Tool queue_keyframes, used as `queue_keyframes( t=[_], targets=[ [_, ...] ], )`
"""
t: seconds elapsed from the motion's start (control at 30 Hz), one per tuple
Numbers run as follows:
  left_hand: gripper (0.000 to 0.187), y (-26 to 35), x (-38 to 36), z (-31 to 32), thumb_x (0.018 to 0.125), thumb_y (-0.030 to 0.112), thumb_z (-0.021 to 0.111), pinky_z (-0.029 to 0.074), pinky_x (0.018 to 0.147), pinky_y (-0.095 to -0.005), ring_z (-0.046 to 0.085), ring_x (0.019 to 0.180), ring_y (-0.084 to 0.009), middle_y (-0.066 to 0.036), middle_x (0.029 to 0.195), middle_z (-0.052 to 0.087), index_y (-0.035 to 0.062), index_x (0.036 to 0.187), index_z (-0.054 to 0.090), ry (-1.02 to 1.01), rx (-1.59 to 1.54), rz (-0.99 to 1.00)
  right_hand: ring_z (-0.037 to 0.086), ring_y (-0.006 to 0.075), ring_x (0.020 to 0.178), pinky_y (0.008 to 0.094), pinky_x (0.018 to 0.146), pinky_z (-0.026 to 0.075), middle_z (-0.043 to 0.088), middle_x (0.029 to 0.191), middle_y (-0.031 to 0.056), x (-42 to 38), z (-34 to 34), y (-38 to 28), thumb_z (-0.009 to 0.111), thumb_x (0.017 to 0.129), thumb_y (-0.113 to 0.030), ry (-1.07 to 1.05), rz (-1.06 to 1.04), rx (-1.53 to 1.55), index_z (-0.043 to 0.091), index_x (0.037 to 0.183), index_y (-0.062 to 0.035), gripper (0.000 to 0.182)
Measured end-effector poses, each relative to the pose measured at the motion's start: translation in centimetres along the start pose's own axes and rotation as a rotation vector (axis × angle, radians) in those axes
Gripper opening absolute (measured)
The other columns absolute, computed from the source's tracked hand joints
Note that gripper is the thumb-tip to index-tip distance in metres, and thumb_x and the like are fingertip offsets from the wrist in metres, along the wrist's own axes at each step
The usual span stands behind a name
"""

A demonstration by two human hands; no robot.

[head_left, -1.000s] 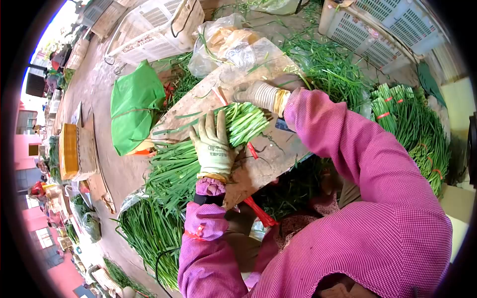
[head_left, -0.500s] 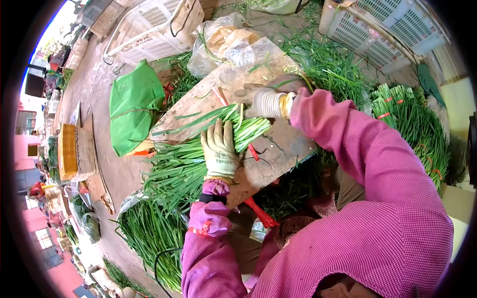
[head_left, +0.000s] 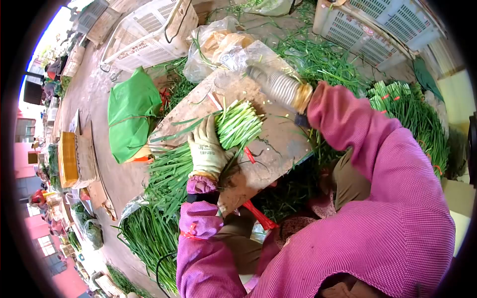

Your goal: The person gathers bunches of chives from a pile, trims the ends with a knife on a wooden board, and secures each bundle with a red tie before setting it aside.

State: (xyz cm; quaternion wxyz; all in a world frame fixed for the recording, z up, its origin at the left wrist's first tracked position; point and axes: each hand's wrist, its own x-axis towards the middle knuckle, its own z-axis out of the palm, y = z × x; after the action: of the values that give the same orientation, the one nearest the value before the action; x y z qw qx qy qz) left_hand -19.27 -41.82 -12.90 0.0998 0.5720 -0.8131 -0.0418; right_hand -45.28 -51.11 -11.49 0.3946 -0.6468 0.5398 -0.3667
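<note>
A bunch of garlic chives [head_left: 241,124] lies on the worn board [head_left: 278,144], its pale cut ends toward the right and its green leaves trailing left. My left hand [head_left: 206,149], in a white glove, is closed over the bunch and presses it on the board. My right hand [head_left: 271,84], gloved with a ribbed cuff, is above the far right part of the board, apart from the bunch. Motion blurs its fingers, and I cannot make out whether it holds anything. Red ties [head_left: 259,214] hang at the board's near edge.
Loose chives fill a bag [head_left: 149,238] at lower left. Tied bunches [head_left: 417,124] are stacked on the right. Beyond the board are a plastic bag [head_left: 218,47], scattered trimmings [head_left: 323,64] and plastic crates [head_left: 144,37]. A green wrapped bundle [head_left: 131,114] stands at left.
My right hand has moved away from the board's middle, up and outward. My left hand has shifted slightly left, and the bunch's cut ends now look more gathered and even.
</note>
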Motion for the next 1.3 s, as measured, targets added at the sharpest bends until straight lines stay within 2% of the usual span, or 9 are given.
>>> queue_keyframes(
  t=[0.13,0.23,0.37,0.47,0.63,0.73,0.83,0.9,1.3],
  targets=[
    [0.109,-1.0,1.1,0.1,0.056,0.054,0.084,0.028,0.109,-0.0550,0.043,0.129,-0.0356,-0.017,0.136,0.050,0.0082,0.143,0.037,-0.102,-0.018,-0.001,0.062,0.0260,0.111,0.0334,0.088,0.051,0.064,0.119,0.0198,-3.3,-1.8,-12.7,0.038,0.099,-0.058,-0.590,0.459,-0.601,0.054,0.134,-0.0058,0.065],
    [0.100,-1.5,2.3,-0.5,0.058,0.045,0.087,0.026,0.111,-0.0522,0.042,0.131,-0.0337,-0.016,0.136,0.051,0.0126,0.141,0.042,-0.249,-0.088,-0.078,0.063,0.0329,0.110,0.0384,0.098,0.044,0.067,0.115,0.0185,0.5,4.7,-0.9,0.039,0.099,-0.053,-0.118,0.283,-0.138,0.062,0.125,-0.0071,0.058],
    [0.099,-2.3,3.1,-0.3,0.060,0.046,0.086,0.028,0.110,-0.0512,0.044,0.131,-0.0338,-0.017,0.136,0.052,0.0128,0.142,0.042,-0.330,-0.202,-0.064,0.065,0.0337,0.103,0.0393,0.093,0.048,0.069,0.109,0.0163,-1.1,1.7,-4.1,0.049,0.095,-0.052,-0.145,0.129,-0.050,0.063,0.120,-0.0074,0.053],
    [0.098,-2.6,3.3,0.2,0.061,0.044,0.085,0.028,0.110,-0.0514,0.044,0.131,-0.0333,-0.017,0.136,0.051,0.0125,0.142,0.041,-0.350,-0.204,-0.070,0.067,0.0311,0.093,0.0440,0.084,0.052,0.069,0.091,0.0159,-2.7,2.5,-3.5,0.061,0.087,-0.041,-0.228,-0.543,-0.816,0.068,0.104,-0.0065,0.039],
    [0.094,-3.0,2.8,0.6,0.063,0.044,0.084,0.031,0.109,-0.0505,0.047,0.129,-0.0347,-0.018,0.134,0.054,0.0113,0.141,0.044,-0.304,-0.266,-0.047,0.068,0.0284,0.084,0.0380,0.068,0.055,0.068,0.086,0.0127,-0.9,-0.2,-2.9,0.066,0.080,-0.021,-0.204,-0.458,-1.263,0.068,0.088,-0.0051,0.018],
    [0.093,-2.9,3.0,0.5,0.063,0.045,0.084,0.032,0.108,-0.0505,0.048,0.128,-0.0346,-0.018,0.133,0.055,0.0113,0.140,0.044,-0.322,-0.251,-0.045,0.062,0.0301,0.110,0.0433,0.097,0.046,0.067,0.111,0.0184,3.5,-4.8,-0.8,0.071,0.079,-0.021,-0.141,0.111,-1.445,0.067,0.111,-0.0047,0.036],
    [0.095,-2.8,3.1,0.2,0.063,0.047,0.084,0.031,0.109,-0.0512,0.048,0.127,-0.0338,-0.018,0.132,0.055,0.0110,0.141,0.043,-0.321,-0.230,-0.036,0.052,0.0294,0.125,0.0484,0.104,0.038,0.058,0.131,0.0174,0.0,-2.5,-3.1,0.068,0.082,-0.028,0.034,-0.280,-1.309,0.055,0.132,-0.0079,0.056],
    [0.097,-2.5,2.9,0.1,0.062,0.049,0.084,0.029,0.110,-0.0522,0.048,0.128,-0.0334,-0.017,0.132,0.056,0.0101,0.141,0.042,-0.323,-0.203,-0.041,0.026,0.0266,0.145,0.0508,0.118,0.018,0.024,0.159,0.0127,-2.1,0.4,-9.1,0.069,0.080,-0.049,-0.541,-0.370,-1.311,0.022,0.153,-0.0142,0.094],
    [0.126,1.0,-1.2,1.5,0.052,0.052,0.087,0.020,0.114,-0.0564,0.034,0.136,-0.0334,-0.016,0.145,0.039,0.0045,0.149,0.023,-0.078,0.251,-0.167,0.047,0.0334,0.131,0.0590,0.104,0.036,0.036,0.152,0.0126,-1.5,7.8,-6.1,0.078,0.072,-0.045,-0.730,-0.532,-1.266,0.033,0.148,-0.0155,0.093]
  ],
)
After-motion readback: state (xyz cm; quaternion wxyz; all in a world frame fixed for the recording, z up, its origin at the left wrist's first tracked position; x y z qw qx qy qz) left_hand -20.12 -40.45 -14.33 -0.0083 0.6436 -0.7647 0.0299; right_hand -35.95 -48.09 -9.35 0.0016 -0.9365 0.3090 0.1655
